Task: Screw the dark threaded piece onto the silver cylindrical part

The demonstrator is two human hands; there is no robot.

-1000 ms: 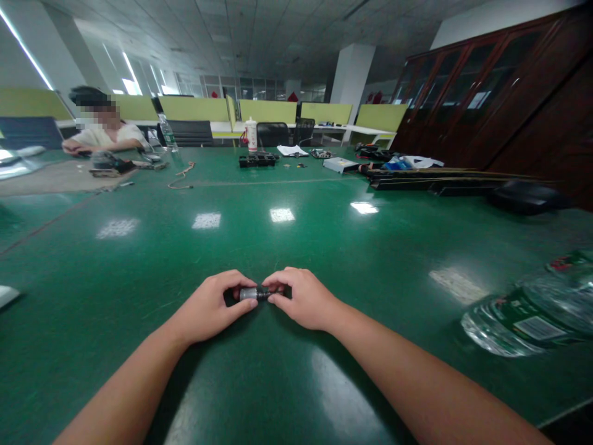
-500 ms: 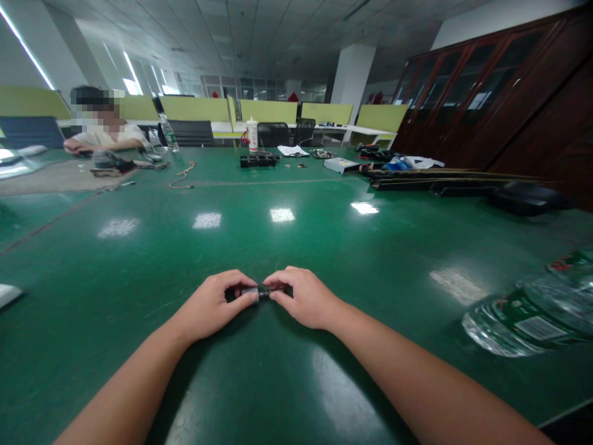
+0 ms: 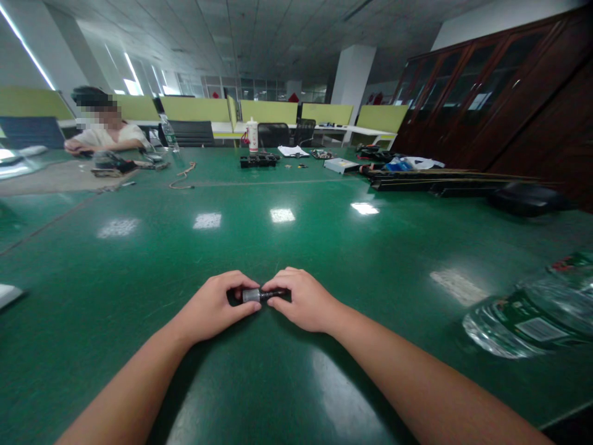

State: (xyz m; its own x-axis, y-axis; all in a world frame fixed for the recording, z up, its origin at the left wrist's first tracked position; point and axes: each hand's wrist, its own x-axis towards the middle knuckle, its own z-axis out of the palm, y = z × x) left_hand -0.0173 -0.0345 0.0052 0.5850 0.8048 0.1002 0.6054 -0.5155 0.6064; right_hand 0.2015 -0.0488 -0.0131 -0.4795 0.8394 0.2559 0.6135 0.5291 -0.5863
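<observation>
A small cylindrical object (image 3: 251,295), silver-grey with a thin dark threaded-looking part at its right, lies level between my two hands, low over the green table (image 3: 231,238). My left hand (image 3: 221,306) grips the thick silver end between thumb and fingers. On the other side, my right hand (image 3: 303,298) pinches the thin dark part with thumb and fingertips. The fingertips of both hands are close together. The far tip of the dark part is partly hidden in the right hand's shadow.
A large clear bottle (image 3: 532,318) lies at the right. Beyond are a black part (image 3: 258,161), a white cup (image 3: 252,135), a metal box (image 3: 341,165), long dark strips (image 3: 417,180) and a cord (image 3: 183,179). A person (image 3: 109,133) sits at the far left.
The left thumb and fingers have spread slightly, so more of the silver cylinder shows between them. The right hand has shifted only a little.
</observation>
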